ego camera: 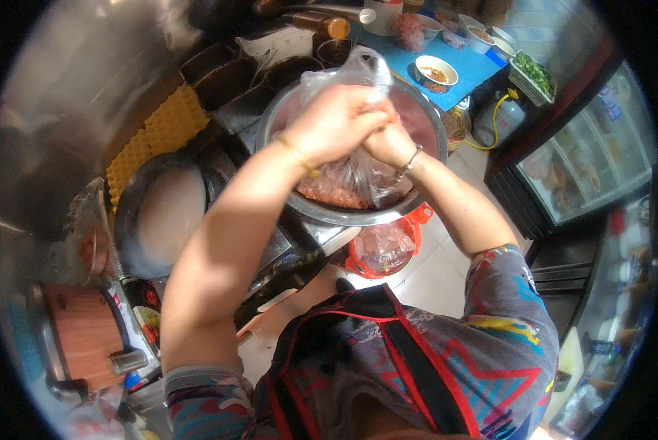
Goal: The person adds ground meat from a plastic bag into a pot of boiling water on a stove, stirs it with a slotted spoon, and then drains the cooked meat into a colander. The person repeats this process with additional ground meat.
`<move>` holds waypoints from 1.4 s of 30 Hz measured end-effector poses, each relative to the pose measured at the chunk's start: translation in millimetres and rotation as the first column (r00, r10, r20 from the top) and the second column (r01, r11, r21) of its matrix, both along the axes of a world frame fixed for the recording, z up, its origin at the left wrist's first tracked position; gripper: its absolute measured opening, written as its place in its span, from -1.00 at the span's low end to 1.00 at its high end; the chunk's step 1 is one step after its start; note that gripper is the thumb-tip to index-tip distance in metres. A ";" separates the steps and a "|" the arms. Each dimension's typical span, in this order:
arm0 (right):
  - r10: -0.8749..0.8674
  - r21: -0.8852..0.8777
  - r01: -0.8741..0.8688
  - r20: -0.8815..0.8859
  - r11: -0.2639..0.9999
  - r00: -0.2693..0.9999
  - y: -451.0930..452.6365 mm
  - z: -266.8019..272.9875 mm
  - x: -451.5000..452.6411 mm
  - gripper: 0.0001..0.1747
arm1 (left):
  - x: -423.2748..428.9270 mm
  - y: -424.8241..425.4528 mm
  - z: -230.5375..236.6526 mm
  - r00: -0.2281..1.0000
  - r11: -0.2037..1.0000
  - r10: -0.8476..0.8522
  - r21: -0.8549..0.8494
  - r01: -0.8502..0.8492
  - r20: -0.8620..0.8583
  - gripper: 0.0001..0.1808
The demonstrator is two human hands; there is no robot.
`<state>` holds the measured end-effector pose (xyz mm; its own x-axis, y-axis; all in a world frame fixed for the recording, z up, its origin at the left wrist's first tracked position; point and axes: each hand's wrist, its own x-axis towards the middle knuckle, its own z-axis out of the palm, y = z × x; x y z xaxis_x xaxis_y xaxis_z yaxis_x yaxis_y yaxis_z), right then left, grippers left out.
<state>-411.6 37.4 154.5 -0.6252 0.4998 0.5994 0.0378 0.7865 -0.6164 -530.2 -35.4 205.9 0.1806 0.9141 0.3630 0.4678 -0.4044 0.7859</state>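
Both hands meet above a wide metal basin, gripping the gathered neck of a see-through plastic bag. My left hand, with a yellow band at its wrist, lies partly over the fingers of my right hand, which has a bracelet at the wrist. Loose plastic sticks up beyond the knuckles. Below the grip, the bag hangs down into the basin, against reddish minced meat. Whether the meat is inside the bag or under it I cannot tell.
A pot of cloudy liquid stands left of the basin. Beyond it, a white bowl sits on a blue tabletop. Under the basin's near edge is a red-lined bin. A gas cylinder and glass-door fridge stand right.
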 end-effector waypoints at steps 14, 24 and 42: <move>-0.090 -0.697 -0.483 -0.612 0.530 0.785 19.5 101.1 -20.0 -0.82 | -67.4 -39.7 -116.4 0.716 0.792 0.588 -0.449 -0.414 0.376 -0.23; 0.228 -0.462 -0.796 -0.790 0.390 0.570 22.1 170.2 -57.7 -0.80 | -66.1 -28.4 -78.9 0.273 0.809 0.552 -0.425 -0.407 0.788 -0.74; 0.412 -0.447 -0.894 -0.817 -0.010 0.404 -121.7 226.0 -202.2 -0.75 | -269.5 -229.3 -2.2 0.199 0.620 0.563 -0.250 -0.744 0.802 -0.69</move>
<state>-613.8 -84.3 380.6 -0.8148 0.2838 0.5056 -0.5697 -0.5539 -0.6072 -799.7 -264.7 203.7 -0.8756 0.4696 0.1132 -0.1071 -0.4173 0.9024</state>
